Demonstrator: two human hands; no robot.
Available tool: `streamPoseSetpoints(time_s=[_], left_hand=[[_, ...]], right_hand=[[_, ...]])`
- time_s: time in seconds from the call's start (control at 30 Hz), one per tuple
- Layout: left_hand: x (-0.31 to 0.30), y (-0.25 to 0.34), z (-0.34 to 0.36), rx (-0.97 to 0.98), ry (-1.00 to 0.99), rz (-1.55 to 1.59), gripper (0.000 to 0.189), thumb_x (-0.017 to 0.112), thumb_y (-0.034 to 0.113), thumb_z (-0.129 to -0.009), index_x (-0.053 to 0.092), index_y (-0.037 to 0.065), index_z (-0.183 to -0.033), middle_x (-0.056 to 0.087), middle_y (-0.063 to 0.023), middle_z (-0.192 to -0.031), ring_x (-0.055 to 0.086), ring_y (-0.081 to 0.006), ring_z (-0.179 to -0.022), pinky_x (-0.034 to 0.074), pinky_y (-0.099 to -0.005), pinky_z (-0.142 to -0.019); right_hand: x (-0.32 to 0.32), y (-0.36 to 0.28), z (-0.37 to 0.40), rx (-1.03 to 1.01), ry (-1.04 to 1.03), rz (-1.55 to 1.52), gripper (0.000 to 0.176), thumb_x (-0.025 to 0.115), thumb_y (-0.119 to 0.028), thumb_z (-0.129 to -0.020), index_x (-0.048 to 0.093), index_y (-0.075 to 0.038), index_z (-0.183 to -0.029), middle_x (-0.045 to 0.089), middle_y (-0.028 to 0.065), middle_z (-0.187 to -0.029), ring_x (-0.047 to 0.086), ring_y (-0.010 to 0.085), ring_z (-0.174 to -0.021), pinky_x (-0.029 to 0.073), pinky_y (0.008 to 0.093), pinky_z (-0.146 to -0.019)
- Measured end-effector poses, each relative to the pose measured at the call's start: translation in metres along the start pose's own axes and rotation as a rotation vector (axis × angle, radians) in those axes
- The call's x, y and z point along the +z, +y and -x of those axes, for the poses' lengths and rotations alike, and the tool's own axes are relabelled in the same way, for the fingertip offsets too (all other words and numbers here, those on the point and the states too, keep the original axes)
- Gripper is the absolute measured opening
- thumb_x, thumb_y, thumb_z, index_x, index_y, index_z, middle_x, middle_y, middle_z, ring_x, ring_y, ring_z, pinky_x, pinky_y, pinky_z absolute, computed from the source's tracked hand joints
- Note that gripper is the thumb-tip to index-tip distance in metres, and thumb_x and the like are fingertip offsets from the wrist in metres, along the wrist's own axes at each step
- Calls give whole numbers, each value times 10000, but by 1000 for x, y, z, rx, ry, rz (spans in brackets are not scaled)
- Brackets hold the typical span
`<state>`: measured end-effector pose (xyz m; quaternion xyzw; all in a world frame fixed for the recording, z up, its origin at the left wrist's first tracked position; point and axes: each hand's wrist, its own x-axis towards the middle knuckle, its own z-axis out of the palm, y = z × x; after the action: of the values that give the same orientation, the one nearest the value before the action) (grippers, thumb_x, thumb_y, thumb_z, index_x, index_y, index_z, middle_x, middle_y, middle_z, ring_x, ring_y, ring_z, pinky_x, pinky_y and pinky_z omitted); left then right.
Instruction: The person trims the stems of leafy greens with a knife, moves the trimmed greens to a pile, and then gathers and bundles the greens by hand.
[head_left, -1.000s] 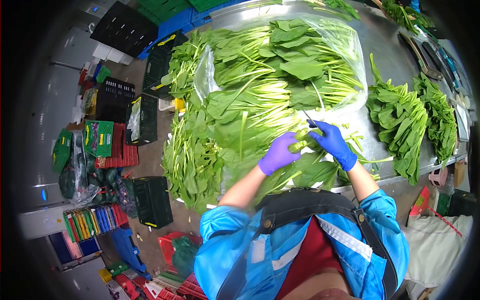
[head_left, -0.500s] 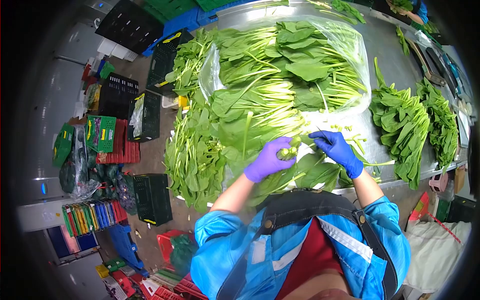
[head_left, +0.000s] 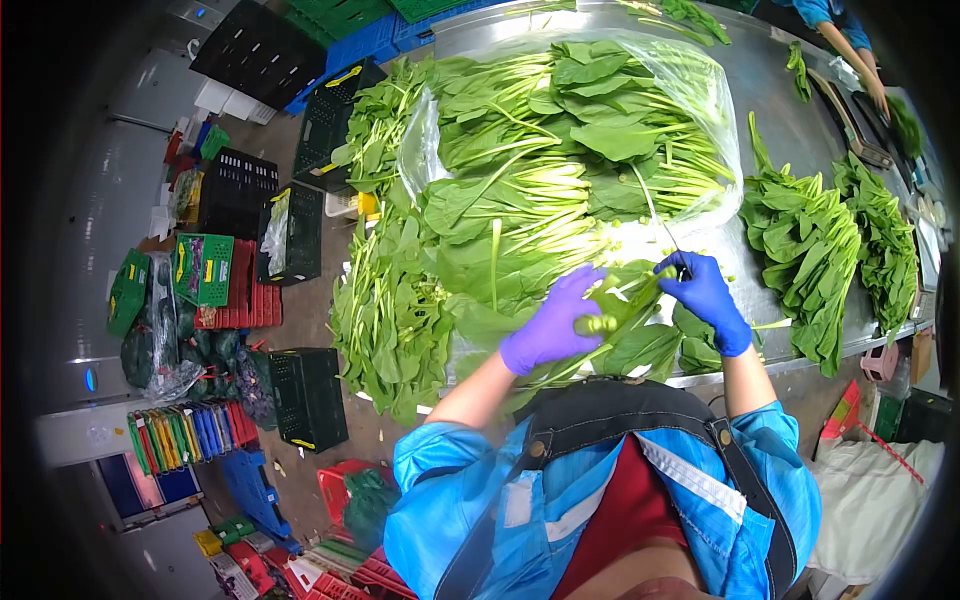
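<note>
My left hand (head_left: 555,322), in a purple glove, is closed round a small bunch of green stalks (head_left: 596,325) whose cut ends show by the fingers. Just right of it my right hand (head_left: 707,292), in a blue glove, pinches a thin dark blade (head_left: 673,238) pointing up and also touches a leafy stem (head_left: 640,284). Beyond both hands lies a large pile of leafy greens (head_left: 540,190), with clear plastic film (head_left: 728,130) around its right side. Pale cut pieces are scattered on the table near my right hand.
Two bunches of greens (head_left: 800,255) lie on the metal table (head_left: 765,75) at right. More leaves (head_left: 390,310) cover its left side. A co-worker's arms (head_left: 860,58) reach in at the top right. Dark crates (head_left: 305,398) stand on the floor at left.
My right hand has moved slightly right and down. My left hand has shifted right and its fingers have loosened a little. The co-worker's arms reach further into view.
</note>
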<state>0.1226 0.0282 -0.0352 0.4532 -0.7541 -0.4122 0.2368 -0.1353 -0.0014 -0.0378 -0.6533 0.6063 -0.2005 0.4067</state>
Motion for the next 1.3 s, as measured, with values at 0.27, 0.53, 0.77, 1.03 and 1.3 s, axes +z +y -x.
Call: streamPoseSetpoints(time_s=[0.27, 0.53, 0.77, 1.03, 1.3], left_hand=[[-29, -2, 0, -162, -75, 895, 263, 708, 120, -701, 590, 44, -923, 605, -174, -1109, 611, -273, -945, 470, -386, -886], [-133, -15, 46, -96, 351, 1019, 664, 690, 99, -656, 427, 71, -1265, 598, -202, -1083, 613, -242, -873, 493, -339, -824], [-91, -31, 31, -415, 20, 573, 473, 711, 40, -657, 568, 57, -1108, 615, -27, -886, 580, -119, -843, 464, -264, -777], [-16, -16, -2, 162, -62, 19, 367, 696, 60, -607, 620, 38, -966, 494, -136, -1252, 494, -265, -1143, 412, -340, -945], [-25, -6, -7, 95, 105, 51, 503, 715, 85, -614, 556, -20, -1080, 540, -150, -1177, 553, -254, -1061, 423, -324, -930]], right_hand=[[12, -53, -13, 64, -277, -595, 293, 662, -261, -830, 656, -58, -1041, 657, 25, -791, 530, 83, -539, 416, 215, -466], [121, 70, -84, -169, -68, 204, 386, 661, -273, -730, 633, -95, -1071, 641, 152, -998, 620, 337, -864, 490, 402, -770], [90, 34, -64, -191, -127, 275, 264, 676, -248, -731, 670, -65, -921, 648, 157, -806, 623, 348, -757, 483, 414, -685], [34, -31, -22, -277, -166, -139, 246, 712, -221, -794, 691, -14, -924, 644, 46, -713, 494, 72, -574, 416, 241, -534], [56, -16, -22, -491, 212, 37, 438, 590, -75, -760, 579, -126, -1195, 664, 151, -878, 644, 326, -746, 515, 393, -612]])
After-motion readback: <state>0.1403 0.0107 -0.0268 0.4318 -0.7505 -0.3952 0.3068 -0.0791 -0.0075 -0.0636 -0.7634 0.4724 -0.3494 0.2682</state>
